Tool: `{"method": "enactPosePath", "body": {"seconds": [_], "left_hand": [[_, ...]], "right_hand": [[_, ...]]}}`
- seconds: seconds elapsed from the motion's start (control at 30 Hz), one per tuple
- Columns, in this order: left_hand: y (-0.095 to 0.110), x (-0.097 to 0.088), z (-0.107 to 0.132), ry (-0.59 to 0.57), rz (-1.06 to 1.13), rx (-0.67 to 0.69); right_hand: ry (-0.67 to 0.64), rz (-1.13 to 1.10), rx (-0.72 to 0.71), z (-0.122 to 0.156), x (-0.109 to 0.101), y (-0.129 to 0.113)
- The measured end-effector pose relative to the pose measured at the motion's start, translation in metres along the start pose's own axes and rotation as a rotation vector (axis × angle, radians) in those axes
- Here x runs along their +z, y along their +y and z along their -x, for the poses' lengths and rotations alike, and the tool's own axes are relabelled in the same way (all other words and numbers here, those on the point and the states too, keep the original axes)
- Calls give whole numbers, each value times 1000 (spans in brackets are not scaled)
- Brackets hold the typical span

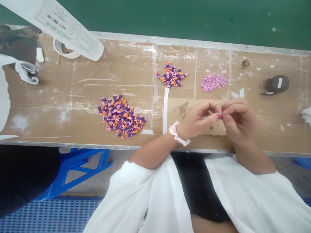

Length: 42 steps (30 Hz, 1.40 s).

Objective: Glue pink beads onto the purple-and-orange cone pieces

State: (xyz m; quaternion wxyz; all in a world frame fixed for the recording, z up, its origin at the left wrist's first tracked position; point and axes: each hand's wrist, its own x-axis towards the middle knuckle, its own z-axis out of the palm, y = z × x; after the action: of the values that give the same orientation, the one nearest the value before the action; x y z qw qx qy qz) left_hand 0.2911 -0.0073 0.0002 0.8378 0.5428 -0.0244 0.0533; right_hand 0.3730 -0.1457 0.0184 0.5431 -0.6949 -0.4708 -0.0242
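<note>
My left hand (pixel 198 119) and my right hand (pixel 236 118) meet fingertip to fingertip over a cardboard sheet (pixel 176 108) on the workbench. Both are pinched on a tiny piece (pixel 220 114) between them, too small to name. A white scrunchie (pixel 178 134) sits on my left wrist. A large pile of purple and orange small parts (pixel 120 116) lies to the left of my hands. A smaller pile of the same parts (pixel 172 75) lies beyond them, and a heap of pink beads (pixel 213 82) sits just above my hands.
The brown taped bench (pixel 73 97) has a metal front edge. A tape roll (pixel 63 49) and a white lamp head (pixel 60 24) are at the back left. A dark grey object (pixel 276 84) lies at the right. Another person's white sleeve (pixel 3 97) shows at the left edge, a blue stool (pixel 80 168) below.
</note>
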Motion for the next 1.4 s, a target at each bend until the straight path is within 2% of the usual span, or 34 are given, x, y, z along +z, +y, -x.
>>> {"method": "enactPosePath", "body": {"seconds": [0.27, 0.43, 0.63, 0.8, 0.93, 1.1, 1.17, 1.3, 1.4], "left_hand": [[2, 0, 1, 53, -207, 202], [5, -5, -1, 57, -432, 375], [13, -10, -3, 54, -710, 555], [12, -10, -3, 44, -746, 534], [9, -9, -3, 27, -694, 543], [15, -7, -1, -36, -774, 294], [17, -5, 0, -65, -789, 248], [18, -4, -2, -75, -795, 289], [23, -10, -3, 12, -877, 320]], "right_hand": [[22, 10, -61, -5, 1, -2], [-31, 8, -89, -10, -3, -4], [-116, 32, -27, -16, -11, -7], [-157, -25, -5, -19, -13, -10], [-191, -76, -31, -24, -15, -14], [-189, -80, -4, -22, -15, -15], [-174, -94, 5, -20, -14, -13], [-117, -113, 29, -18, -17, -10], [-47, -157, -9, -20, -21, -5]]}}
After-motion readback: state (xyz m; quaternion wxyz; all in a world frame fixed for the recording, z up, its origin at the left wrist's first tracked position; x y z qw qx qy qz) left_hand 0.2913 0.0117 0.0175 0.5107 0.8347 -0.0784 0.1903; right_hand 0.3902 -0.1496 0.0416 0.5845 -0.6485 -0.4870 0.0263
